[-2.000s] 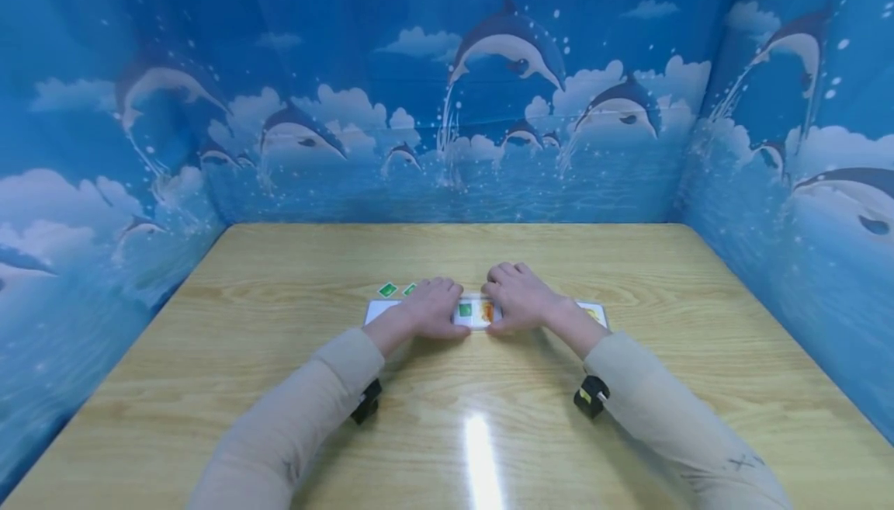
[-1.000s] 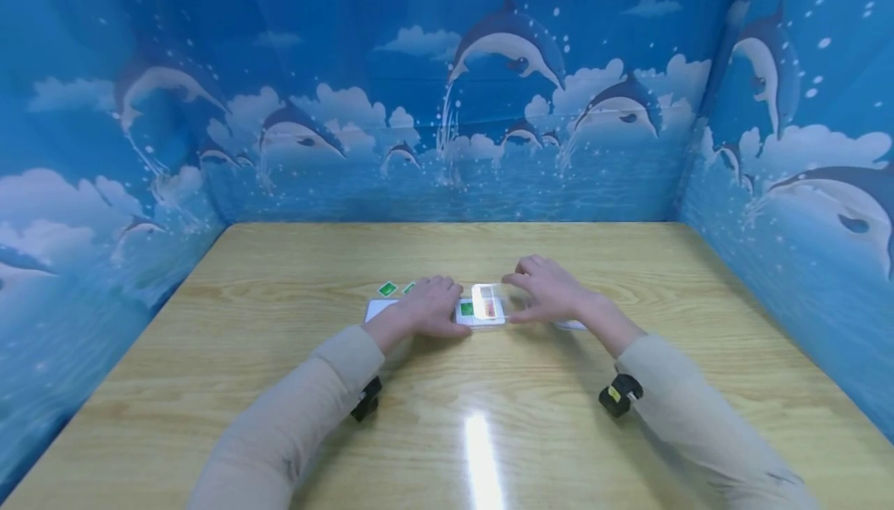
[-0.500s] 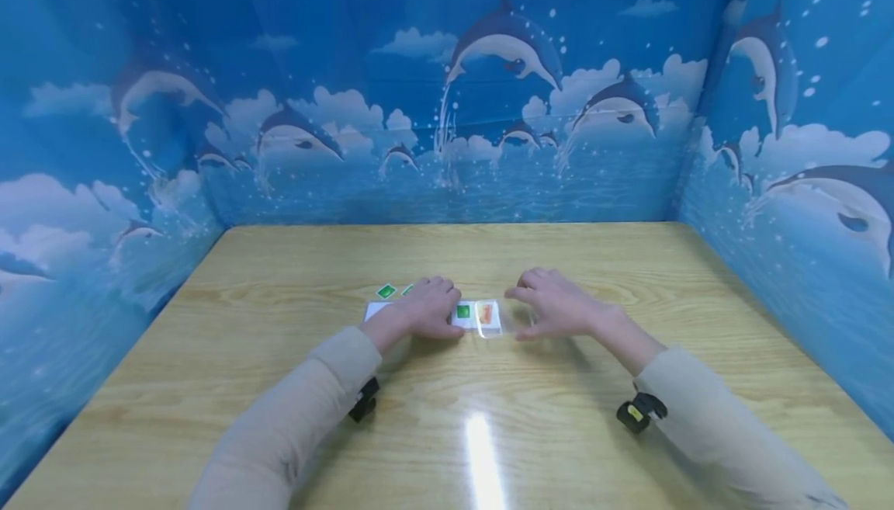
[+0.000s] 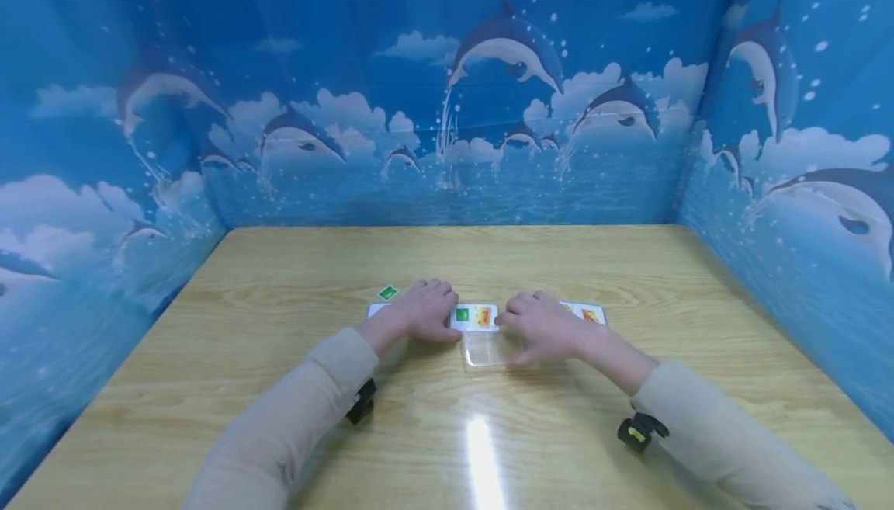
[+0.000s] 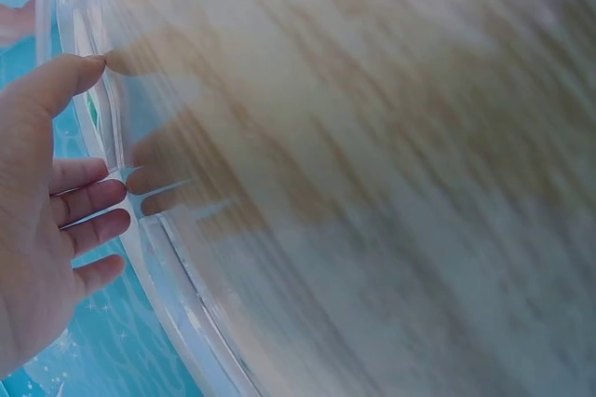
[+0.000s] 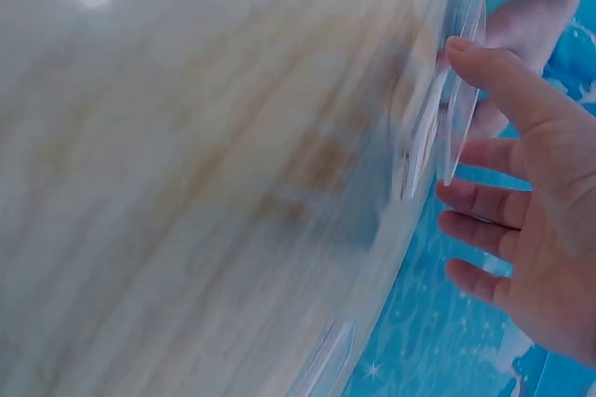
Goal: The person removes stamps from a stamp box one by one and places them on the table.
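In the head view, a shallow box [image 4: 475, 317] with a white card showing a green and an orange picture lies mid-table. My left hand [image 4: 426, 312] holds it at its left end, thumb on the near edge and fingers on the far edge. My right hand [image 4: 545, 327] pinches a clear plastic lid [image 4: 483, 349] between thumb and fingers; the lid shows just on the near side of the box. In the right wrist view the lid [image 6: 463, 89] stands apart from the box, a little above the table.
A small green picture card [image 4: 387, 292] lies beyond my left wrist. A white piece [image 4: 377, 309] shows partly behind the left hand, and another white box with orange pictures [image 4: 587, 313] behind the right wrist. Dolphin-print curtains [image 4: 447, 184] border the wooden table [image 4: 419, 432].
My right hand has lifted the clear lid off the box, moved it right, then brought it toward the near side. My left hand has stayed almost still at the box.
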